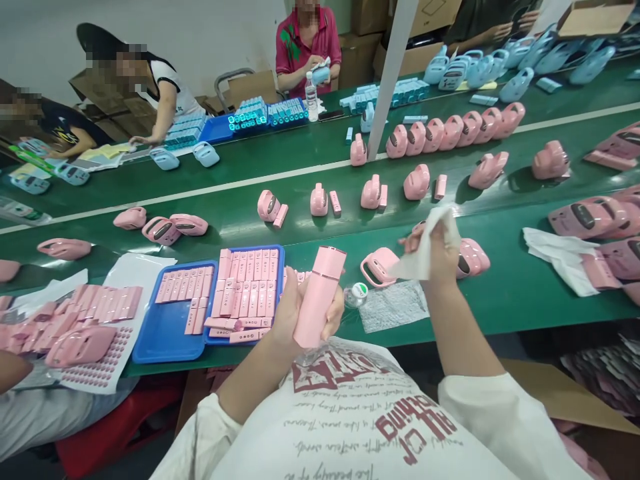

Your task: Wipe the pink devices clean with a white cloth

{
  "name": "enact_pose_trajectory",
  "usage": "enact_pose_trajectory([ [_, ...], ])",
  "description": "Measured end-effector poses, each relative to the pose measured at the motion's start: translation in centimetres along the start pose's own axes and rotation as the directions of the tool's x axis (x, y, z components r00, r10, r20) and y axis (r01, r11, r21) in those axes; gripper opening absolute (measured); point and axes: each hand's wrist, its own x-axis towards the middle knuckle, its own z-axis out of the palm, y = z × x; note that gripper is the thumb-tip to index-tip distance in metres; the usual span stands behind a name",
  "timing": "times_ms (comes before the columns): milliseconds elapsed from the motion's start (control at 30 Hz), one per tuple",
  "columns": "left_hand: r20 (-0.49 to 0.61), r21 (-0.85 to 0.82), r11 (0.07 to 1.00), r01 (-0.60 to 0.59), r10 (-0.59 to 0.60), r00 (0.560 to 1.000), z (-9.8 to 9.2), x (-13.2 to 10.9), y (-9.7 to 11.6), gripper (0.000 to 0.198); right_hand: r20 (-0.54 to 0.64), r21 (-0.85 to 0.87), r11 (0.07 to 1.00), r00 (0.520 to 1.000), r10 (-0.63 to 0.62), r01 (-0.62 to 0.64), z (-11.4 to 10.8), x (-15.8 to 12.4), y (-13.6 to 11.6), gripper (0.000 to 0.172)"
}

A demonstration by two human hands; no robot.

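Observation:
My left hand (pixel 286 308) is wrapped round a pink rectangular stick-shaped unit (pixel 319 297), tilted upright in front of my chest. A white wiping cloth (pixel 434 241) hangs from my right hand (pixel 442 257), which is closed on it and partly covered by it. Below that hand lie a pink handled device (pixel 381 267) and, partly hidden behind my wrist, another pink device (pixel 473 259). A grey cloth (pixel 393 307) is spread at the table's edge, beside a clear bottle with a green-and-white cap (pixel 359 291).
Blue trays (pixel 170 347) of pink units (pixel 250 280) stand to my left. Several pink devices (pixel 371 192) line the green conveyor (pixel 300 167). More pink devices (pixel 585 217) and a white cloth (pixel 560 253) lie right. Co-workers sit across; a metal post (pixel 393 80) rises between.

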Motion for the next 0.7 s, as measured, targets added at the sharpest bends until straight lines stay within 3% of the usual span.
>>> enact_pose_trajectory([
  [33, 0.005, 0.027, 1.0, 0.002, -0.002, 1.0, 0.1, 0.0, 0.1, 0.063, 0.084, -0.096, 0.98, 0.98, 0.182, -0.174, -0.2, 0.5, 1.7, 0.053],
  [67, 0.003, 0.054, 0.999, 0.005, -0.006, 1.0, 0.1, 0.0, 0.1, 0.063, 0.204, -0.222, 0.932, 0.922, 0.33, -0.285, 0.0, 0.7, 3.1, 0.049],
  [200, 0.06, 0.073, 0.997, 0.027, -0.031, 0.998, -0.3, 0.2, -0.2, 0.057, 0.394, -0.391, 0.861, 0.786, 0.476, -0.326, 3.3, -2.1, 6.6, 0.022],
  [300, 0.097, 0.011, 1.0, 0.002, -0.003, 0.995, -0.5, 0.2, -0.3, 0.042, 0.389, -0.492, 0.79, 0.72, 0.575, -0.365, 6.7, -5.2, 7.4, 0.026],
  [400, 0.036, -0.004, 1.0, -0.029, 0.029, 0.999, -0.4, 0.2, -0.2, 0.037, 0.302, -0.534, 0.726, 0.704, 0.643, -0.433, 8.4, -6.6, 7.8, 0.024],
  [533, -0.106, -0.009, 0.999, -0.04, 0.039, 0.994, -0.3, 0.3, 0.0, 0.04, 0.196, -0.409, 0.737, 0.737, 0.646, -0.538, 6.6, -5.5, 8.8, 0.012],
  [700, -0.192, -0.031, 0.994, -0.104, 0.097, 0.977, -0.6, 0.4, 0.0, 0.055, -0.02, -0.026, 0.746, 0.747, 0.665, -0.665, 0.3, -2.5, 10.8, 0.024],
])
